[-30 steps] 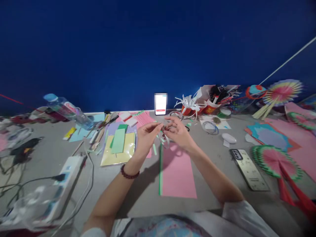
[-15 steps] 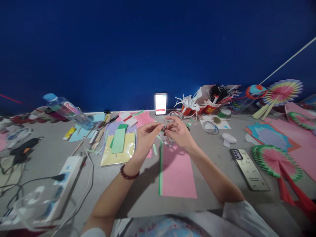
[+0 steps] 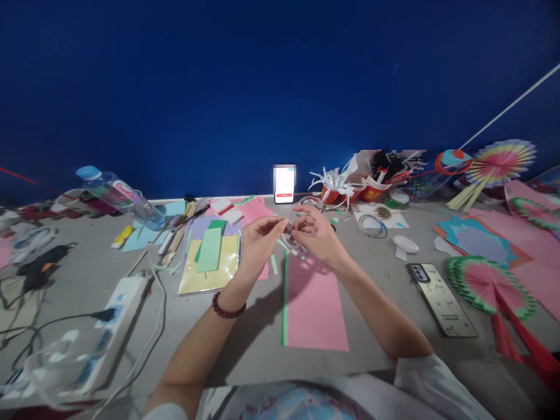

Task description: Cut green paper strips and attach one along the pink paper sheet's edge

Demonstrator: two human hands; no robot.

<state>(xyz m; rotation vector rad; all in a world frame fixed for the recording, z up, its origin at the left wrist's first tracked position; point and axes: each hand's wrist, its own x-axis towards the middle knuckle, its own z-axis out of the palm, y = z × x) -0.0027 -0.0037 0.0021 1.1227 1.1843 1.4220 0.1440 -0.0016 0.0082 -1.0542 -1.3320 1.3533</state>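
Observation:
My left hand (image 3: 257, 245) and my right hand (image 3: 318, 236) meet above the grey table, both pinched on a small roll of clear tape (image 3: 296, 245) held between them. The fingertips of both hands close on the same spot at the roll's top. A pink paper sheet (image 3: 313, 303) with a green strip (image 3: 284, 297) along its left edge lies flat just below the hands. A dark bead bracelet sits on my left wrist.
Yellow and green paper pieces (image 3: 211, 259) lie to the left, with a water bottle (image 3: 120, 195), a glue gun (image 3: 41, 265) and a power strip (image 3: 118, 315) further left. A lit phone (image 3: 284, 184) stands at the wall. Another phone (image 3: 441, 300) and folded paper fans (image 3: 485, 283) lie right.
The tape roll hanging between my fingers has swung slightly right and lower. My hands have barely moved.

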